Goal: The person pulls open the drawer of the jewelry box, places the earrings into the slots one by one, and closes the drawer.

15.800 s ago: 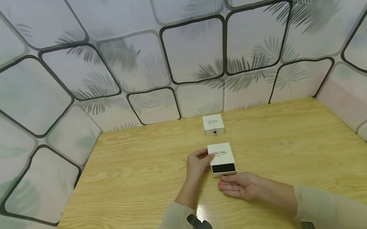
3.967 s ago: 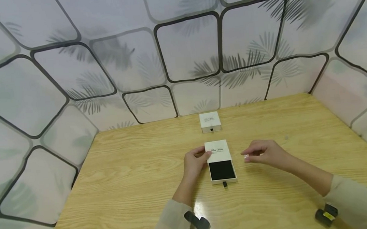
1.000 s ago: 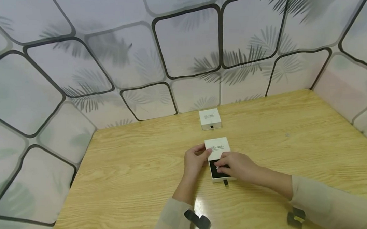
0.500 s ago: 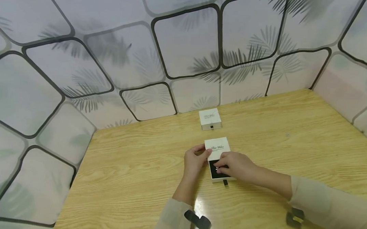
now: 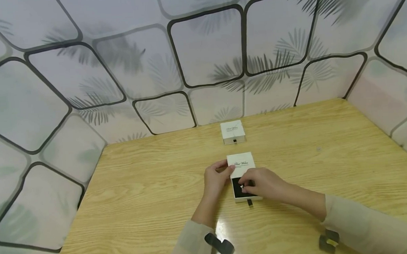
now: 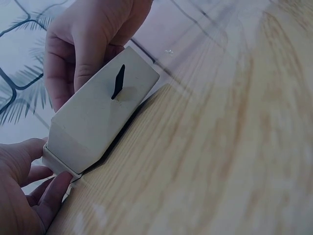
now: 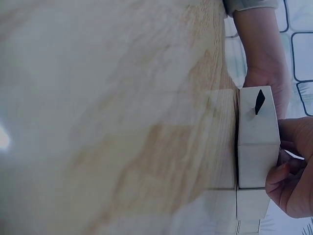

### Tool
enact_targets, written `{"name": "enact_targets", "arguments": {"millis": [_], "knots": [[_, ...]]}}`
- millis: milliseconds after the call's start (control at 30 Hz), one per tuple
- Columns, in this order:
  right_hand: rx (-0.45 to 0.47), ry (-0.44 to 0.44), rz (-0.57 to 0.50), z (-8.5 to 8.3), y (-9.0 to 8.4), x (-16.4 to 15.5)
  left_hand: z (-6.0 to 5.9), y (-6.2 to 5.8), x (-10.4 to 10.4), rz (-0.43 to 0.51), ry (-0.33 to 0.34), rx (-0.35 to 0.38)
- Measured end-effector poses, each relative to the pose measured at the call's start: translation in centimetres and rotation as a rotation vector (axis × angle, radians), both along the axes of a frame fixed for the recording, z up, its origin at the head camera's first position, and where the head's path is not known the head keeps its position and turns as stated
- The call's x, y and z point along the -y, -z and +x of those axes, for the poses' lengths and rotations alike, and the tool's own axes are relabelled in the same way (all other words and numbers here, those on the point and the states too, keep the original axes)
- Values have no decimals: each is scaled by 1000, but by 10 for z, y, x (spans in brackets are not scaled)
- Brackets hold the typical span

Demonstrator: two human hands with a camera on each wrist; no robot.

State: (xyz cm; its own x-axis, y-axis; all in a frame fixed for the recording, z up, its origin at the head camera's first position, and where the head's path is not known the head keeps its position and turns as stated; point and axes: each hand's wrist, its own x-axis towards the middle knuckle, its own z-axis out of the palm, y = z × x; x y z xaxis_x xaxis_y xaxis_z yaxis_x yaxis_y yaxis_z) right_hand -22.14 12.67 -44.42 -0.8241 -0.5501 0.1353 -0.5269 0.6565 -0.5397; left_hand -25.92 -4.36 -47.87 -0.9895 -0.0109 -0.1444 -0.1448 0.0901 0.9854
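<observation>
A white drawer-style gift box printed "Best Wishes" lies on the table, its tray drawn out toward me. Black padding lines the tray, and a black ribbon tab hangs at its front. My left hand grips the sleeve from the left, thumb on top. Over the tray, my right hand pinches a small silvery, earring-like piece right at the padding. Part of the padding is hidden beneath that hand. In the left wrist view the tray front hides the right fingertips.
A second white box, closed, stands behind the first. Another small glittering piece lies on the wooden table to the right. A patterned wall rises behind the table.
The tray was pulled out further, and my right hand carried the small silvery piece from the table's right into it. Over the last second its fingertips shifted slightly; my left hand stayed put.
</observation>
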Motion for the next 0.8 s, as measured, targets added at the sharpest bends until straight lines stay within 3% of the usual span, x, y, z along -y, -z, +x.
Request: {"name": "enact_targets", "arguments": {"millis": [267,667,800], "knots": [[-14,-28,-33,0,0,-2,0,2,0,-11,5,-11],[-132,-114,-2,-4,6,-6,0,0,0,-2,11,-18],[-212,-125,8,-4,11,-6,1,-1,0,-7,16,-20]]}}
